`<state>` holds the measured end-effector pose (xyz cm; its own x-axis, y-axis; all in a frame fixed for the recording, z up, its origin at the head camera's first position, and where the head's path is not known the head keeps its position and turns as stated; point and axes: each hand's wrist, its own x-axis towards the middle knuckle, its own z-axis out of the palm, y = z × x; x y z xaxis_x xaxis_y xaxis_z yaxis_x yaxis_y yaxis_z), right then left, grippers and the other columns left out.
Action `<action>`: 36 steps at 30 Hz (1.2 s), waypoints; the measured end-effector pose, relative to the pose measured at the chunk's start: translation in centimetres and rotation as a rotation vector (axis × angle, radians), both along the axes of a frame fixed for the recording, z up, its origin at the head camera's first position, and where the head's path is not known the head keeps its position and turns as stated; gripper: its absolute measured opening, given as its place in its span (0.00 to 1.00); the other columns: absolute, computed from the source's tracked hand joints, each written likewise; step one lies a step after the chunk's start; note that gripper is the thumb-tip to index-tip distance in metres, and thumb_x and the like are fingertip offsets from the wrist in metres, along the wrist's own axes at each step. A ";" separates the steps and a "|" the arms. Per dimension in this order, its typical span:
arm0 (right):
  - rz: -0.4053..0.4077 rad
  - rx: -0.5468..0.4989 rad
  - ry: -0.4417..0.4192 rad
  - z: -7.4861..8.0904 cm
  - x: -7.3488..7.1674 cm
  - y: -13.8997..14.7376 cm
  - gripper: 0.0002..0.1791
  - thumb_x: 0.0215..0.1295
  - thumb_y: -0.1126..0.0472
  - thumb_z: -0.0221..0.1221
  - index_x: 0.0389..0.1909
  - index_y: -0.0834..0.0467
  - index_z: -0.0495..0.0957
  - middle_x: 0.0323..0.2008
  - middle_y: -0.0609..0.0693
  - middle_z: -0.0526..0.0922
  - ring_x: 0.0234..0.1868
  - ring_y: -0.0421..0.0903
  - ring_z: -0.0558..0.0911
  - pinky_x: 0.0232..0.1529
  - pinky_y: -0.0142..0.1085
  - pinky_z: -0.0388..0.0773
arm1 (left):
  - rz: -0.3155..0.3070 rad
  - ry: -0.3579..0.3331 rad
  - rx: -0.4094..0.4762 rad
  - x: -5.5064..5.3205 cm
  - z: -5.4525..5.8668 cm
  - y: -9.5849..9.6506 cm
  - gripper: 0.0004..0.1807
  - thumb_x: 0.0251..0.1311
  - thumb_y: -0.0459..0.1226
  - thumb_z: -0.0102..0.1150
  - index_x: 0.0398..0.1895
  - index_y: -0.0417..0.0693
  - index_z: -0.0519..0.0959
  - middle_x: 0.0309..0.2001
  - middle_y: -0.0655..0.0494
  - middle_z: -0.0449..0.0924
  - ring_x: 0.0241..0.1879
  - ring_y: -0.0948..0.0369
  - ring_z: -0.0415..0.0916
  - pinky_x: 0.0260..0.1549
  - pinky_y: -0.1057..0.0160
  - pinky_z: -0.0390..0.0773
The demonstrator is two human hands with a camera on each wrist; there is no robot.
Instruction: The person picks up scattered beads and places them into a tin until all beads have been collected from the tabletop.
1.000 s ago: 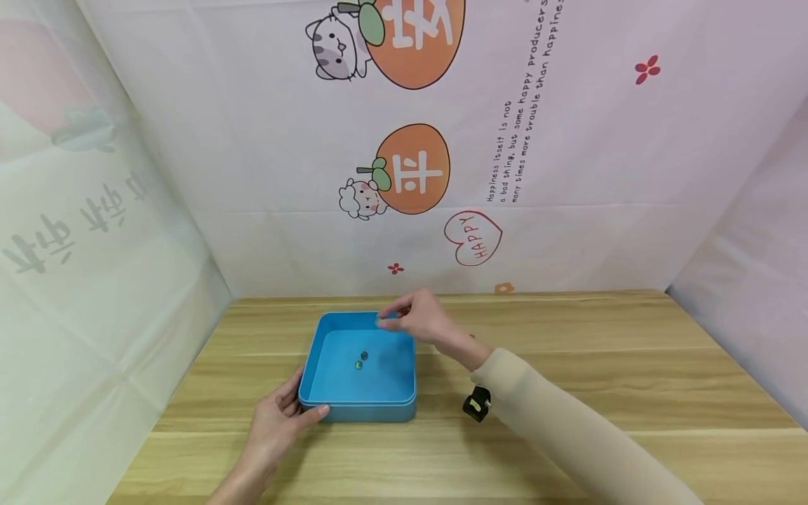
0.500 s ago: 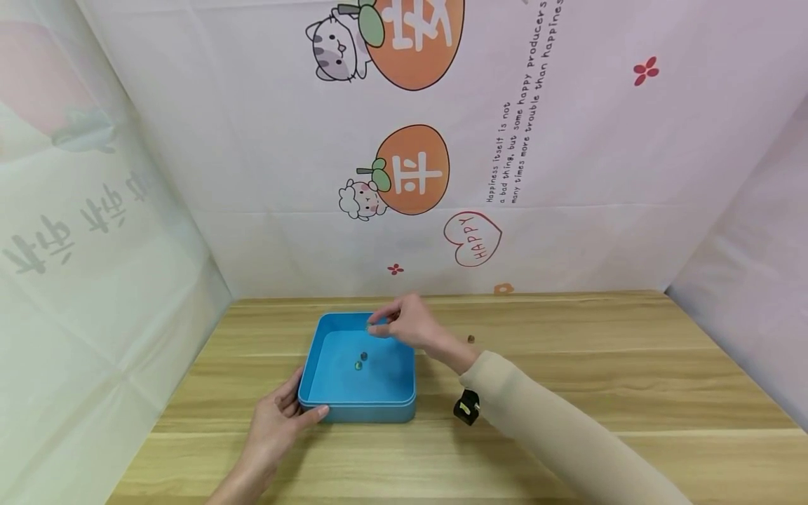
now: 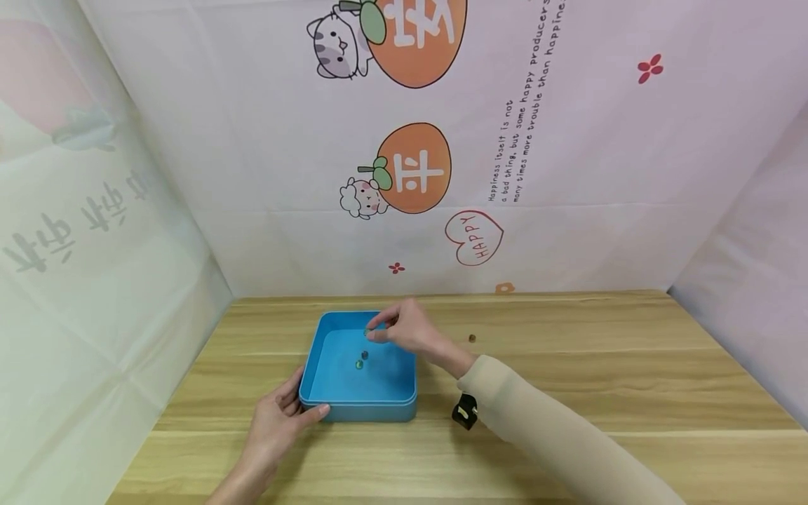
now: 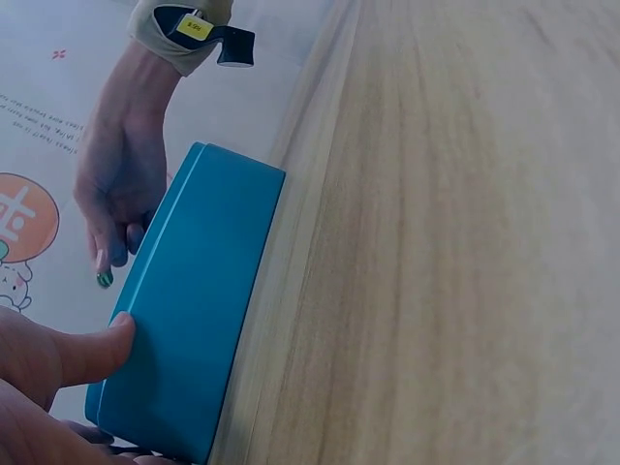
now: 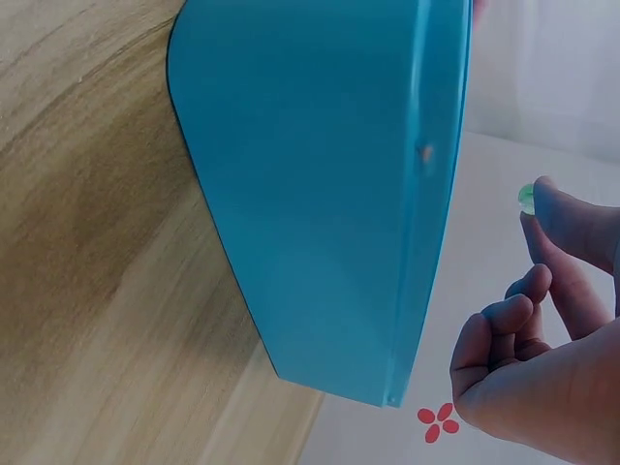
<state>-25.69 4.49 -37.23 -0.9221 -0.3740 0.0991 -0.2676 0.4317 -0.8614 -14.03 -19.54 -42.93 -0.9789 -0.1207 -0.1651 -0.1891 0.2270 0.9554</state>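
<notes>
A shallow blue box point(image 3: 353, 412) without a lid stands on the table. Its near left corner is gripped by my left hand point(image 3: 273, 429), thumb on the front wall and fingers along the left side. Over the back right of the box, my right hand point(image 3: 410, 330) pinches a clear green glass marble point(image 5: 527, 199) between thumb and index finger; the other fingers are curled in. On the box floor lie two more marbles, a greenish one point(image 3: 359, 365) and a darker one point(image 3: 365, 355) close beside it.
A small brown marble point(image 3: 472, 338) lies on the wooden table point(image 3: 600, 365) to the right of the box, behind my right forearm. A black wrist camera point(image 3: 465, 412) hangs under my right sleeve. Printed cloth walls point(image 3: 284, 245) enclose the table's back and sides.
My right hand has shifted a little left and lower over the box, still pinching the marble. The brown marble on the table has come into fuller view. My left hand has not moved.
</notes>
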 end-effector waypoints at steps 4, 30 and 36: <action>-0.013 0.013 0.013 0.0 -0.1 -0.1 0.08 0.64 0.64 0.74 0.42 0.61 0.92 0.28 0.47 0.80 0.29 0.44 0.72 0.28 0.32 0.65 | -0.002 0.004 0.000 0.0 0.1 0.0 0.52 0.62 0.32 0.76 0.83 0.38 0.55 0.80 0.33 0.53 0.77 0.38 0.56 0.64 0.48 0.75; -0.115 -0.018 0.004 0.8 -0.4 8.1 0.11 0.66 0.59 0.72 0.45 0.59 0.92 0.29 0.50 0.77 0.33 0.48 0.72 0.30 0.36 0.66 | 0.006 0.007 -0.008 0.0 0.0 0.1 0.51 0.62 0.30 0.75 0.83 0.38 0.55 0.80 0.32 0.52 0.77 0.37 0.55 0.64 0.49 0.74; -0.140 -0.005 -0.002 -0.3 -0.6 10.2 0.12 0.66 0.59 0.72 0.46 0.60 0.92 0.29 0.51 0.76 0.31 0.48 0.71 0.28 0.35 0.65 | 0.002 0.005 -0.004 0.0 0.1 0.1 0.51 0.62 0.30 0.75 0.83 0.37 0.55 0.80 0.32 0.52 0.77 0.37 0.55 0.64 0.49 0.74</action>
<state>-26.30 14.65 -37.49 -0.9655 -0.2410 0.0985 -0.2030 0.4600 -0.8644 -14.04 -19.40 -42.87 -0.9793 -0.1236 -0.1601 -0.1853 0.2308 0.9552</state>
